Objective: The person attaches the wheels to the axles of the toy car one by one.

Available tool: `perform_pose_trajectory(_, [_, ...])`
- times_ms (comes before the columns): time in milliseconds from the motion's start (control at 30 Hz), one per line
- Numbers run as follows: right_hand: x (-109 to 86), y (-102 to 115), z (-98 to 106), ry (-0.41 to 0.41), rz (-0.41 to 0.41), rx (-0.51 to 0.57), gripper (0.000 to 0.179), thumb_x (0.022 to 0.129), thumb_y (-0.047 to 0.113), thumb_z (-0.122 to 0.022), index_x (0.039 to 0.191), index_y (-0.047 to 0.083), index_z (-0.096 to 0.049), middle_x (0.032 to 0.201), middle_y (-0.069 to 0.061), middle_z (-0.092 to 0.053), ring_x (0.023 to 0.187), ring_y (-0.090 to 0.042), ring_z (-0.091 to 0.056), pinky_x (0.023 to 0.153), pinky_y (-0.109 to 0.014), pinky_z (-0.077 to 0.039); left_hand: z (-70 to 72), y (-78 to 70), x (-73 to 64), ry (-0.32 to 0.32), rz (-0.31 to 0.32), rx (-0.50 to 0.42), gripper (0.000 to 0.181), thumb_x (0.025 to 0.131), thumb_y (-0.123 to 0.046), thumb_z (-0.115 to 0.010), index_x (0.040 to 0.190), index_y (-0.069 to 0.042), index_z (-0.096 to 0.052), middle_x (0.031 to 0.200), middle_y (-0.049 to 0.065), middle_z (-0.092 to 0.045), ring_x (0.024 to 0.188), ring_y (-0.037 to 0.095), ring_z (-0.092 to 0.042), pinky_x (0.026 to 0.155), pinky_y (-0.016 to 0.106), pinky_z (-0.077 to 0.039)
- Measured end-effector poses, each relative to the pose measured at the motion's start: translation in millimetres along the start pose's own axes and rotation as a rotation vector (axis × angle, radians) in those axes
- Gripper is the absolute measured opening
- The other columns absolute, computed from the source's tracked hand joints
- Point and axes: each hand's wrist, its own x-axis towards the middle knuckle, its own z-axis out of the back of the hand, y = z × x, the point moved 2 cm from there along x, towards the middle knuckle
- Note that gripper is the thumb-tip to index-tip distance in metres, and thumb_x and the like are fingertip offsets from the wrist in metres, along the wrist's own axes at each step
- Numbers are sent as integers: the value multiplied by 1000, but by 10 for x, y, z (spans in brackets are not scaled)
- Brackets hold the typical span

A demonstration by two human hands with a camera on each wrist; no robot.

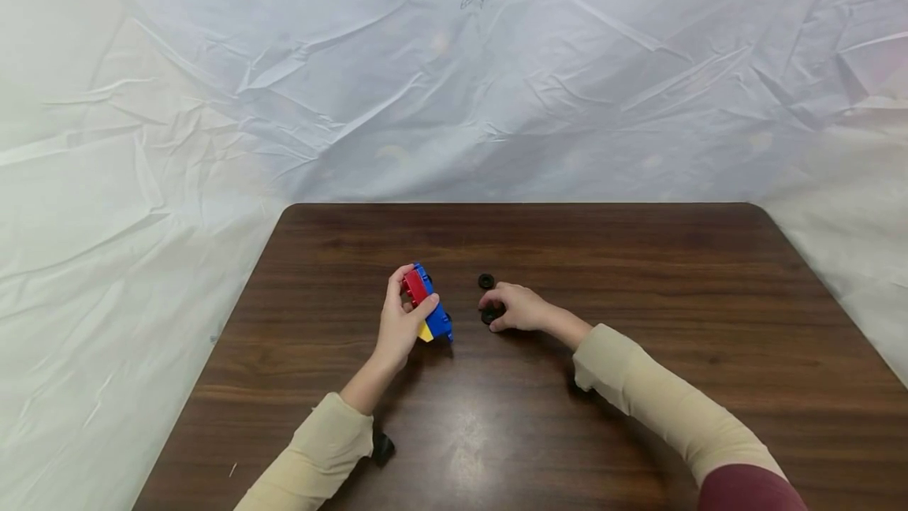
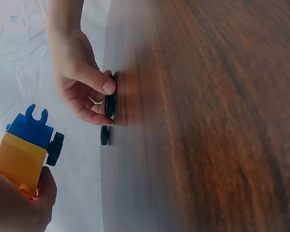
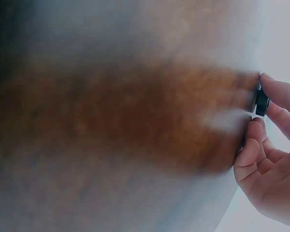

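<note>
My left hand (image 1: 400, 326) grips a toy car (image 1: 436, 323) of blue, red and yellow plastic, tilted above the table. A blue hook-like end (image 2: 35, 115) and a black wheel (image 2: 55, 149) on its side show in the left wrist view. My right hand (image 1: 521, 307) is down at the tabletop, thumb and fingers curled round a loose black wheel (image 1: 488, 315). Just beyond it, a second loose black wheel (image 1: 485, 281) lies on the table. In the right wrist view, the right hand (image 3: 270, 159) appears at the right edge, with a black wheel (image 3: 262, 102) between its fingers.
The dark brown wooden table (image 1: 638, 259) has rounded far corners. Behind it hangs a wrinkled pale sheet (image 1: 496, 101) with printed text. A small dark object (image 1: 383, 448) shows beside the left sleeve cuff; its kind is unclear.
</note>
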Motion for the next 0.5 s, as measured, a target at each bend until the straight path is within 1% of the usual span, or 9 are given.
perform_pose_trajectory(133, [1, -8, -1, -2, 10, -8, 33, 73, 17, -71, 104, 12, -61, 89, -3, -54, 80, -16, -50, 71, -32, -42, -13, -114, -64, 4, 1, 15, 57, 86, -9, -55, 133, -16, -25, 122, 15, -37, 94, 26, -53, 75, 33, -51])
perform_pose_trajectory(200, [-8, -13, -1, -1, 9, 6, 33, 74, 17, -70, 105, 12, -61, 89, -3, -54, 80, -15, -49, 69, -30, -41, -16, -136, -77, 3, 4, 22, 57, 86, -8, -55, 134, -16, -25, 122, 14, -37, 94, 26, -52, 76, 33, -51])
perform_pose_trajectory(267, [-26, -18, 3, -3, 5, 39, 32, 74, 16, -70, 105, 12, -61, 88, -4, -54, 78, -15, -48, 68, -29, -40, -18, -148, -83, 1, 3, 30, 57, 86, -9, -55, 133, -16, -25, 122, 14, -37, 96, 27, -51, 77, 33, -50])
perform_pose_trajectory(367, [-65, -5, 29, -28, 14, 115, 32, 75, 15, -69, 106, 9, -61, 87, -5, -53, 74, -14, -45, 64, -26, -39, -15, -150, -81, -7, 1, 37, 56, 85, -10, -56, 133, -16, -27, 123, 14, -37, 101, 29, -49, 78, 34, -50])
perform_pose_trajectory(500, [-112, 63, 117, -95, 52, 205, 33, 76, 14, -68, 107, 6, -59, 85, -5, -52, 71, -13, -44, 62, -25, -40, -22, -155, -69, -19, -7, 37, 55, 84, -10, -57, 131, -16, -29, 122, 14, -39, 105, 30, -46, 80, 34, -48])
